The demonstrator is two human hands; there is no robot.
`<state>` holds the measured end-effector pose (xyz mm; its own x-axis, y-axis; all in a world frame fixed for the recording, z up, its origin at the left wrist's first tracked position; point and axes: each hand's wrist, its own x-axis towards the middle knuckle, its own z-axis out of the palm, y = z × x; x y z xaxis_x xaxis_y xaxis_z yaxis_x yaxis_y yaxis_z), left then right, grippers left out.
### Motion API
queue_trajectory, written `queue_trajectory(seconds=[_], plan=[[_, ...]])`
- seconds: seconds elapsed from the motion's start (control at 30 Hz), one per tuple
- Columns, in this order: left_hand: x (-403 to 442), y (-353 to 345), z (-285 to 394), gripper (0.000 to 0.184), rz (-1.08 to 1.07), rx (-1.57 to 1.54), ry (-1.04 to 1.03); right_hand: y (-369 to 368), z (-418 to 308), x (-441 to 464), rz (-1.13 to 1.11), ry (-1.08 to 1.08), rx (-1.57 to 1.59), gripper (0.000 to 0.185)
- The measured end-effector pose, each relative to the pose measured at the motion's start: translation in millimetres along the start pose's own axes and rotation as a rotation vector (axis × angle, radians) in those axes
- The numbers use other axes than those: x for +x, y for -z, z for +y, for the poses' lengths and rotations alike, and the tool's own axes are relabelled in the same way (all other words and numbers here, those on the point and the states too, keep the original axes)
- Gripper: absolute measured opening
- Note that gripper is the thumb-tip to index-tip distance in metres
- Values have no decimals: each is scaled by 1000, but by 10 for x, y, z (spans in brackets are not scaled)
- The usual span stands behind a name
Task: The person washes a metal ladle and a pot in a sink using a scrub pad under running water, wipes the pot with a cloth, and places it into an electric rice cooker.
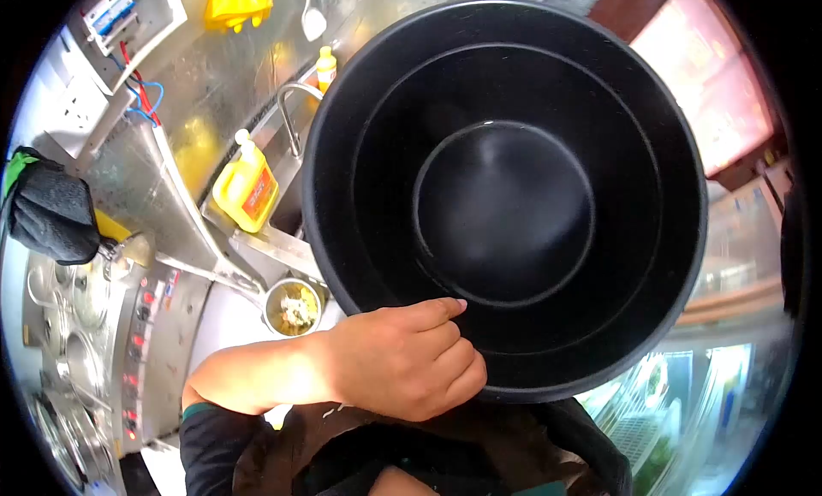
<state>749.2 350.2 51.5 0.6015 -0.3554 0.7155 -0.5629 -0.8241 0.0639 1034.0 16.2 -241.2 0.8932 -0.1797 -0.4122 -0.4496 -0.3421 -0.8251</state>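
A large round black tub (505, 213) fills the middle and right of the head view, its open inside facing the camera; nothing shows inside it. My left hand (411, 359) is closed over the tub's near rim, with the fingertips on the inner side. My right hand does not show; a dark sleeve (582, 436) runs behind the tub's lower edge. Just left of the tub, near my left forearm, stands a small metal container (294, 308) with yellow and white bits in it.
A sink with a curved faucet (289, 119) and a yellow jug (247, 188) lies left of the tub. Beyond are a yellow bottle (326, 68) and yellow gloves (238, 4). At far left are a dark cloth (53, 209), metal pans and a control panel (141, 359).
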Motion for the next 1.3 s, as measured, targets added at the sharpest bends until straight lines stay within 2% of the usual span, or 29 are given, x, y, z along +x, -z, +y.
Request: queue_trajectory(seconds=[0.2,0.3,0.33,0.47,0.6,0.7,0.83,0.87,0.9,1.0,1.03,1.1,1.17,1.3], plan=[[454,-590,-510,18,189,50,206,-139,-714,1089,-55,82,-163,46],[815,-756,-606,19,523,36,269,-509,-1128,1453,-138,162,-233,45],[899,-647,-674,22,482,105,267,-605,-1262,1510,-168,192,-256,45],[932,-756,-841,30,552,-6,345,-944,-1733,1558,-245,313,-317,45],[793,-851,-836,33,491,118,409,-1201,-2090,1543,-293,433,-366,44],[660,-919,-918,35,542,102,464,-1376,-2351,1598,-321,518,-402,44],[539,-946,-969,39,625,249,634,-1584,-2715,1848,-368,659,-457,43],[438,-986,-1042,40,734,223,587,-1650,-2821,1924,-387,698,-476,43],[387,-987,-1079,34,703,438,533,-1701,-2934,2005,-411,736,-490,43],[377,-1099,-825,24,1012,33,896,-1876,-3304,2131,-490,869,-511,43],[404,-1130,-756,23,1068,12,979,-1937,-3432,2141,-515,914,-510,43],[367,-1350,-795,32,1338,3,903,-2031,-3688,2122,-568,1004,-504,43],[371,-1438,-772,40,1500,-68,855,-2095,-3927,2029,-614,1085,-493,42],[399,-1394,-747,50,1654,-92,803,-2140,-4299,1738,-671,1207,-460,42]])
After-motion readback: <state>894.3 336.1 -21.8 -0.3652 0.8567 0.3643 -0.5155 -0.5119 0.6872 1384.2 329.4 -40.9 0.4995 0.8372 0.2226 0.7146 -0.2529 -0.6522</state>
